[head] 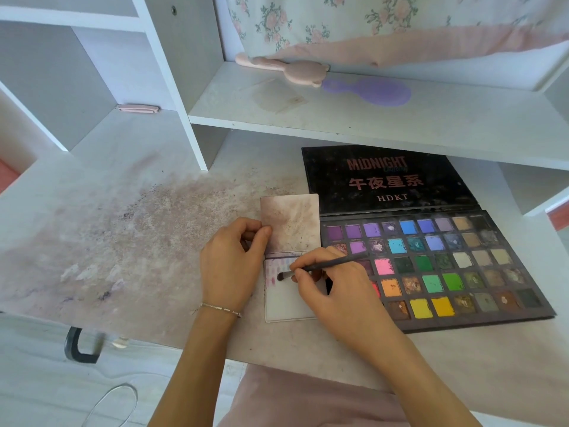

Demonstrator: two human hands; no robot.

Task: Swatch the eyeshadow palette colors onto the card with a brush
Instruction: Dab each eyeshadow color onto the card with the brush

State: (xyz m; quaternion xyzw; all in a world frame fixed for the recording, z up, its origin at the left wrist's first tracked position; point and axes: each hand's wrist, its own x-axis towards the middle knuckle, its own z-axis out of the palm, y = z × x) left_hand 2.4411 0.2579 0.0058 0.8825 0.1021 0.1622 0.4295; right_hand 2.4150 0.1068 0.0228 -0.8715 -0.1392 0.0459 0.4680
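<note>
White desk [129, 229], heavily stained pink-purple with powder; shelving unit above and behind.

Nearest: right hand [335, 288], fingers pinched round brush [323, 266] near the ferrule, pen-style. Bristle tip down on card [289, 303], upper left area, beside a row of faint pink and lilac swatches. Lower part of card unmarked.

Left hand [231, 263], thumb and curled fingers gripping a stained cover sheet [291, 223] at its left edge, held up off the top of card. Bracelet at wrist.

Card flat on desk, between the two hands, right edge touching or just beside eyeshadow palette [437, 266]; exact contact hidden by right hand. Palette open, lid [385, 180] lying flat behind the pans, far end tucked under the shelf.

Risks, judged:
- Heel of right hand resting over the lower-left pans; likely pickup of pigment, then transfer to card.
- Cover sheet dirty; if released, drop onto fresh swatches, smear.
- Card not fixed down; stroke pressure toward the left could slide it.
- Loose powder on desk could soil card's underside and edges.

Room: open desk to the left, ample. Right side closed by palette. Front edge of desk close below card; little margin there. Overhanging shelf [369, 118] limits lift above lid.

Farthest: pink brush [286, 67] and purple brush [375, 90] on shelf, floral cloth behind.
</note>
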